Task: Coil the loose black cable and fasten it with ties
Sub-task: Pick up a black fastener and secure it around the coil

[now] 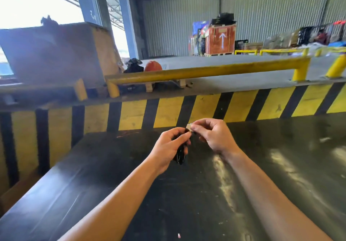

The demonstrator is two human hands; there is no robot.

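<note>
My left hand (169, 148) is closed around a small bundle of coiled black cable (180, 155), held above the black table (112, 184); the bundle's lower end hangs below my palm. My right hand (211, 135) pinches a small white tie (189, 126) between thumb and forefinger at the top of the bundle. Both hands meet over the far half of the table. Most of the cable is hidden inside my left fist.
A yellow-and-black striped wall (234, 105) runs behind the table, topped by a yellow guard rail (206, 71). A large cardboard box (56, 53) stands at the back left, an orange hard hat (152, 66) beside it. Stacked goods (221, 38) line the far corrugated wall.
</note>
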